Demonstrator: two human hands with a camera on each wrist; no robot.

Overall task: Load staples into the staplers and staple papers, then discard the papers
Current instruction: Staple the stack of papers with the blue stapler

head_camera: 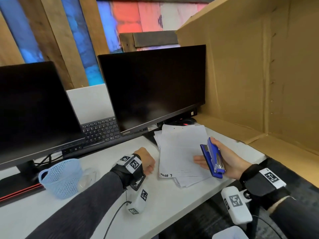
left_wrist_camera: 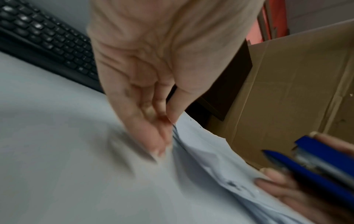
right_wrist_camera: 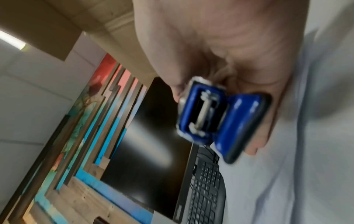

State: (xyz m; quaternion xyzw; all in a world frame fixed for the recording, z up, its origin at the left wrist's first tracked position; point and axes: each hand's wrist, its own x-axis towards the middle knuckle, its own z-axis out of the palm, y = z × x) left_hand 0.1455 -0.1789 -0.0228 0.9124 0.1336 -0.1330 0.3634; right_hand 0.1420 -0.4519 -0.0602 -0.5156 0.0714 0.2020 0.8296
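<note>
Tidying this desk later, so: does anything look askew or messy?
Yes. The paper pile is fanned unevenly, corners sticking out, its lower edge near the desk rim. The blue stapler in the right hand looks normal.

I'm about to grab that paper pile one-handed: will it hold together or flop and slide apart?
Probably slide apart: the stack of papers is fanned, with uneven edges poking out below. Likely floppy too, since the sheets look thin and loose. The left hand is at its edge, so squaring it up first seems wise.

Blue stapler (head_camera: 212,157), white papers (head_camera: 179,152), lt-blue mesh basket (head_camera: 60,178), blk monitors (head_camera: 151,87), brown cardboard box (head_camera: 259,66)
</note>
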